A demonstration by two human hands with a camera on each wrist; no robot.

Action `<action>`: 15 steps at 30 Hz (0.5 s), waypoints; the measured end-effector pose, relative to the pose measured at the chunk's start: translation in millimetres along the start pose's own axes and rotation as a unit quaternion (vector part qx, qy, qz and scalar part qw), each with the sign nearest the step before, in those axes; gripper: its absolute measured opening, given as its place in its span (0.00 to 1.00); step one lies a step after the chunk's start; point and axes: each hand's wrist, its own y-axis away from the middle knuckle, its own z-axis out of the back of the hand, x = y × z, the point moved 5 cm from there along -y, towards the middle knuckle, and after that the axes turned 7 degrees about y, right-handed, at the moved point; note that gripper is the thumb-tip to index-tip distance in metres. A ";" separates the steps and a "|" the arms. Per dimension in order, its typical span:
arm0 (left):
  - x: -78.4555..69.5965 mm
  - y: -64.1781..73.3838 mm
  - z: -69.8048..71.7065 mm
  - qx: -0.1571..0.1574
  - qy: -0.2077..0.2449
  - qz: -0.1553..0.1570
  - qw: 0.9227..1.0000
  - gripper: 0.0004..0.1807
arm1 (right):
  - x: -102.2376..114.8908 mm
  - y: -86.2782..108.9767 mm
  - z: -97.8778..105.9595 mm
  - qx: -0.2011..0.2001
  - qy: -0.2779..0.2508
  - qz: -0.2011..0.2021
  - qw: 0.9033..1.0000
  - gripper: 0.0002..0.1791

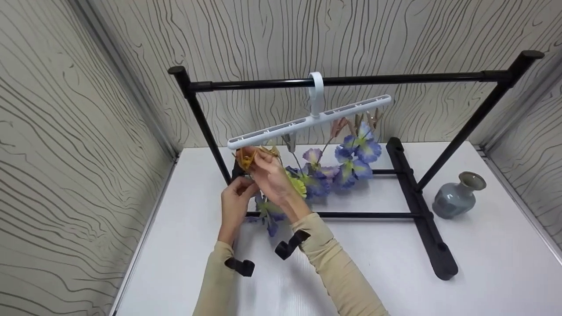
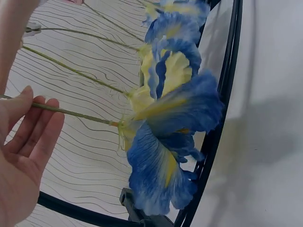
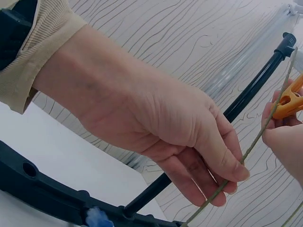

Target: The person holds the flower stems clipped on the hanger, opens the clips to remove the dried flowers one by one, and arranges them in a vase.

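One artificial iris stem (image 2: 90, 117) is pinched by the left hand (image 1: 237, 198) beneath the white hanger (image 1: 314, 116) while the right hand (image 1: 272, 177) grips an orange clip (image 3: 284, 111), best closed squarely over the steadied stem.

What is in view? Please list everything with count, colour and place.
Flat table: 1, white, at bottom.
Tubular rack: 1, black, on table.
Straight plastic-looking hanger: 1, white, on rack rail.
Spring clip: at least 1, orange, under hanger's left end.
Small clips: several, pinkish and grey, along hanger.
Ruffled flowers: several overlapping, blue, purple, yellow, below hanger.
Thin stems: several, green, above flowers.
Rounded glazed vase: 1, grey-blue, right of rack.
Wavy-lined panels: 3, pale, back and sides.
Left hand: 1, bare, pinching a stem.
Right hand: 1, bare, holding spring clip.
Sleeves: 2, beige, on arms.
Wrist straps: 2, black, at wrists.
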 end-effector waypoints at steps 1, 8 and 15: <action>0.2 -0.5 -0.5 0.001 -0.001 0.001 1.000 0.03 | 0.0 -0.3 0.2 -0.003 0.000 0.000 1.000 0.22; 3.2 -1.2 -1.6 -0.008 -0.010 0.002 1.000 0.03 | -3.0 -4.2 2.0 -0.022 -0.005 0.003 1.000 0.21; 5.5 1.2 -3.8 0.003 0.000 0.005 1.000 0.03 | -3.4 -6.6 5.9 -0.046 0.005 0.004 0.999 0.20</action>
